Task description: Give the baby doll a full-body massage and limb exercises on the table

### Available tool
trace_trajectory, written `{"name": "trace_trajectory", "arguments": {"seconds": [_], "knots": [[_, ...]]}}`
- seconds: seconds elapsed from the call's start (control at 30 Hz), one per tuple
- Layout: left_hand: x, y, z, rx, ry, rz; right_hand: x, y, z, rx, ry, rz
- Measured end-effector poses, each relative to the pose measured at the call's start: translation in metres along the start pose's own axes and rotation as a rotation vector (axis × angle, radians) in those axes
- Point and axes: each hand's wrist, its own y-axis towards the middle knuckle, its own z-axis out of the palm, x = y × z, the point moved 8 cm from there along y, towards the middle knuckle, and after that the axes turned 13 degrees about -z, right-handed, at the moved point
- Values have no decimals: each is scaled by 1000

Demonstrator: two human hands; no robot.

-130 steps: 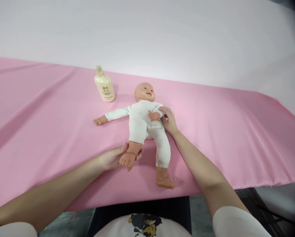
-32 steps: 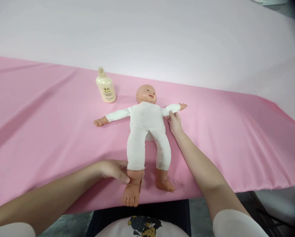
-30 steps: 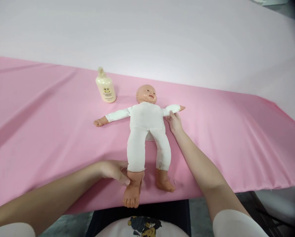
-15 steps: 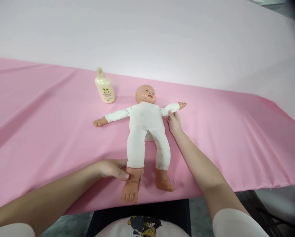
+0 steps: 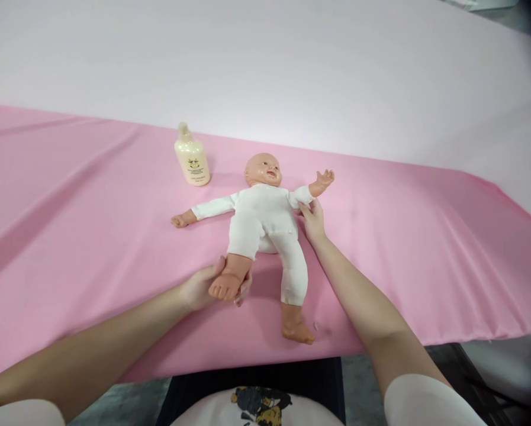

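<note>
A baby doll (image 5: 265,216) in a white bodysuit lies on its back on a pink cloth (image 5: 92,225). My left hand (image 5: 203,288) grips the doll's foot on the left side of the view, with that leg bent up toward the body. My right hand (image 5: 312,220) pinches the doll's upper arm on the right side, and that arm is raised off the cloth. The doll's other leg lies straight toward me, and its other arm is stretched out flat to the left.
A cream lotion bottle (image 5: 192,158) stands on the cloth behind the doll's outstretched arm. The cloth's front edge (image 5: 425,340) runs just past the doll's straight foot. A pale surface lies beyond the cloth.
My left hand has pushed the doll's leg from straight to bent up toward the body. The doll's arm at my right hand has lifted off the cloth.
</note>
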Motion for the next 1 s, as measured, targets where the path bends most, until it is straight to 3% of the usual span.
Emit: {"name": "trace_trajectory", "arguments": {"seconds": [0.13, 0.3, 0.57, 0.8, 1.0], "knots": [[-7, -2, -1, -11, -226, 41, 1, -1, 5, 67, -80, -30], [-14, -5, -2, -127, -261, 48, 22, -2, 16, 220, -216, -258], [-9, -4, -3, -82, -310, 25, 21, -2, 18, 287, -295, -369], [1, -5, 19, 130, -187, -72, -3, 0, 4, 73, -52, -43], [19, -13, 38, 255, 12, -360, -22, 3, -13, -115, 85, 88]]}}
